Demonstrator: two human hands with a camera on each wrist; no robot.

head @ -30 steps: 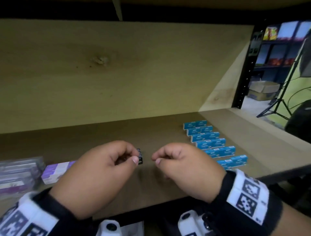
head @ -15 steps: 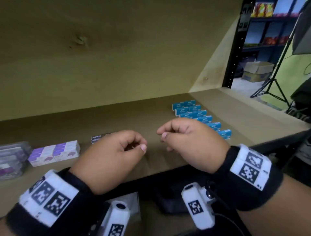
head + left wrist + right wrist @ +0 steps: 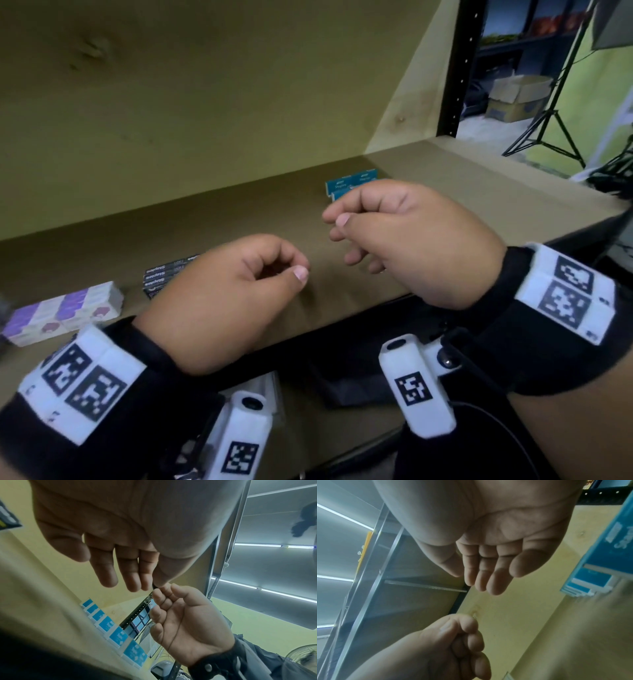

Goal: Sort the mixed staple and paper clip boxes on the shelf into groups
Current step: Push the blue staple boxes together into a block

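Head view: both hands empty, left hand (image 3: pixel 219 294) and right hand (image 3: pixel 407 240) loosely curled above shelf (image 3: pixel 479 178) front edge. Blue staple boxes (image 3: pixel 349 181) right, black staple boxes (image 3: pixel 164 274) and purple boxes (image 3: pixel 65 311) left: sorting looks nearly done.

Blue boxes (image 3: pixel 352 180) with white lettering sit at one o'clock on the tan-brown shelf (image 3: pixel 239 219). At nine o'clock lie black boxes (image 3: pixel 164 274) with white lettering, and beside them purple-and-white boxes (image 3: pixel 65 313). The back panel (image 3: pixel 205 102) is yellowish wood. Black wristbands (image 3: pixel 534 325) carry white tags printed with black square codes. The upright post (image 3: pixel 457 68) is black.
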